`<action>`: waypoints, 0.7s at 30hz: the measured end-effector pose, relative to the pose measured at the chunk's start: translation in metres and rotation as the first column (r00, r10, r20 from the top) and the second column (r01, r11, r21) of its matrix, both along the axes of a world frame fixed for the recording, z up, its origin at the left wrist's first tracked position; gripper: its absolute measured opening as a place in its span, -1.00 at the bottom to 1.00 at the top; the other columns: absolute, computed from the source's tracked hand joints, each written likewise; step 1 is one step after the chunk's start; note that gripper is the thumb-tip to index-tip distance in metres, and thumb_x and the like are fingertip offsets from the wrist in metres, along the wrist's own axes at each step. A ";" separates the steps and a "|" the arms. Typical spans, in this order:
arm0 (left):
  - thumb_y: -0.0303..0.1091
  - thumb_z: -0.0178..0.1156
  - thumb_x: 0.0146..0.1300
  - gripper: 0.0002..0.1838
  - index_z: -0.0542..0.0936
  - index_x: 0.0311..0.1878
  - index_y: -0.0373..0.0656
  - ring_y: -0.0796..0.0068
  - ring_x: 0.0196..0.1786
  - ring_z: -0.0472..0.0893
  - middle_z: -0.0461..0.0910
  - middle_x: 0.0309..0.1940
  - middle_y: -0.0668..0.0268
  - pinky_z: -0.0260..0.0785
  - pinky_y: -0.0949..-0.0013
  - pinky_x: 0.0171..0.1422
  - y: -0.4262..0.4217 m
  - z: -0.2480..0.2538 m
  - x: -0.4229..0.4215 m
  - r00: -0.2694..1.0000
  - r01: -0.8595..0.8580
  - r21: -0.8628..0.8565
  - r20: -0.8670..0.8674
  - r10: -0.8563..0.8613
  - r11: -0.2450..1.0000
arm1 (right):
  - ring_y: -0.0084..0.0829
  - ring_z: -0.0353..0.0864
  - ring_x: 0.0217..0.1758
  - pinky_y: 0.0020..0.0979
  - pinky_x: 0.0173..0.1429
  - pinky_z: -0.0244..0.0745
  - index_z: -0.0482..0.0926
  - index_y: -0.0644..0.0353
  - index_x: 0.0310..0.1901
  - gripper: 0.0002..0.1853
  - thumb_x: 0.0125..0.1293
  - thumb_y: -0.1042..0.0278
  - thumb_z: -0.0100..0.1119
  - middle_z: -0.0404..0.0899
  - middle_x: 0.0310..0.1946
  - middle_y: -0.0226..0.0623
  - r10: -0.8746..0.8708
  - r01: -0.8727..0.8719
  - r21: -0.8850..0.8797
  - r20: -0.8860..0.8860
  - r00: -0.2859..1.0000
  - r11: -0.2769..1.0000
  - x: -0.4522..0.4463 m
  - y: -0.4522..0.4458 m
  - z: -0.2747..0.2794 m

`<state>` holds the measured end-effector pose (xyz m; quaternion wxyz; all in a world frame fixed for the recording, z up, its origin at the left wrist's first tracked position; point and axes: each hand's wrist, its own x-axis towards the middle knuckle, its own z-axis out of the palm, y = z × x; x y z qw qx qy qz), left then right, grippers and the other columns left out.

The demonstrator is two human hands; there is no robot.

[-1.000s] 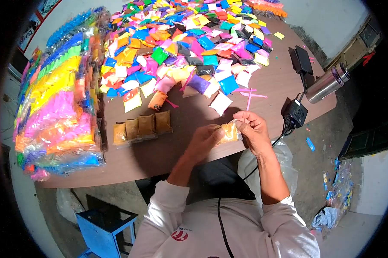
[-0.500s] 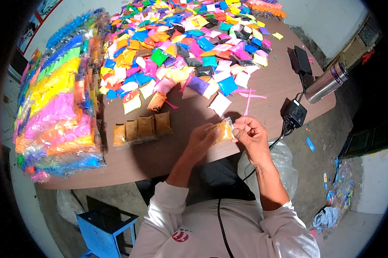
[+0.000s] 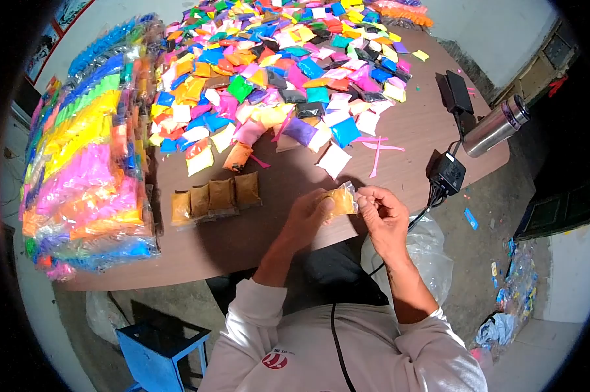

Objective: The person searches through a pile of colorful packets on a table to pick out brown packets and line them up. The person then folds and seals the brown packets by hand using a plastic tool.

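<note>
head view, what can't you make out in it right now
All in the head view:
Left hand: some fingertips, hidden by the hand itself and the held packet.
Right hand: whether its fingers pinch the packet's clear edge; too small to tell.
Coloured pile: its far end, cut off by the top edge; lower packets, hidden by those on top.
Shirt lettering: too small to read.

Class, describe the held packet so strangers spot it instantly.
Look along the near edge of the brown table. There the left hand grips a clear, tan-filled packet. Unlike the four similar packets lying in a row, it is held.
</note>
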<state>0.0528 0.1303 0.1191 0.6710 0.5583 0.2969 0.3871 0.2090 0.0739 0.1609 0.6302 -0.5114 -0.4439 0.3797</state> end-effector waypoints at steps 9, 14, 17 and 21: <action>-0.13 -0.01 0.38 -0.67 0.51 -0.21 -0.25 0.70 -0.43 0.36 0.42 -0.45 0.42 0.24 0.54 -0.33 0.001 0.003 0.000 1.000 -0.002 0.041 -0.011 0.002 0.999 | -0.70 0.41 -0.47 -0.66 -0.39 0.32 0.55 0.34 -0.18 -0.88 0.29 0.49 0.15 0.53 -0.48 -0.47 0.199 -0.230 -0.129 -0.217 0.956 0.965 0.013 0.003 0.002; -0.20 0.08 0.31 -0.75 0.50 -0.23 -0.22 0.70 -0.40 0.41 0.47 -0.45 0.44 0.28 0.55 -0.30 0.003 -0.005 -0.002 0.998 0.030 0.080 -0.060 -0.026 0.996 | -0.70 0.41 -0.46 -0.66 -0.36 0.33 0.55 0.33 -0.18 -0.88 0.29 0.50 0.13 0.54 -0.47 -0.47 0.183 -0.202 -0.130 -0.141 0.973 0.971 0.018 0.006 0.004; -0.22 0.17 0.23 -0.75 0.52 -0.18 -0.21 0.68 -0.37 0.42 0.49 -0.42 0.44 0.30 0.53 -0.26 0.001 0.001 0.002 0.989 0.098 0.089 -0.122 -0.087 0.991 | -0.69 0.44 -0.37 -0.65 -0.25 0.36 0.54 0.34 -0.15 -0.87 0.30 0.52 0.11 0.55 -0.40 -0.46 0.231 -0.240 -0.121 -0.084 0.969 0.963 0.024 0.007 0.010; -0.32 0.26 0.15 -0.72 0.55 -0.13 -0.26 0.62 -0.27 0.50 0.59 -0.32 0.34 0.37 0.45 -0.12 -0.004 0.036 0.003 0.941 0.174 0.054 -0.304 -0.149 0.983 | -0.74 0.38 -0.40 -0.67 -0.33 0.29 0.55 0.29 -0.13 -0.84 0.31 0.42 0.14 0.51 -0.39 -0.52 0.331 -0.329 -0.064 0.012 0.944 0.942 0.029 0.011 0.011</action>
